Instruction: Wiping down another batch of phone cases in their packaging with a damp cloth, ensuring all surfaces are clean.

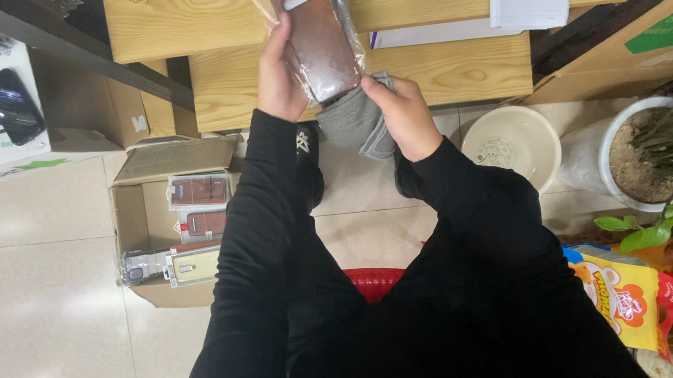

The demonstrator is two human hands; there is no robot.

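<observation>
Your left hand (278, 75) reaches forward from its black sleeve, its grip closed along the left edge of a brown phone case (315, 35) sealed in a glossy, crinkled clear bag and held upright above the pale, grained wooden table (440, 68). Your right hand (405, 112) bends in at the wrist, its grip pinched on the bag's lower corner with a soft grey cloth (353, 120) bunched beneath. An open cardboard box (136, 225) of similar flat cases sits on the tiled floor.

Both black-sleeved arms extended forward, left hand (278, 79) curled in a grip, right hand (405, 117) pinching, fingers closed.
</observation>
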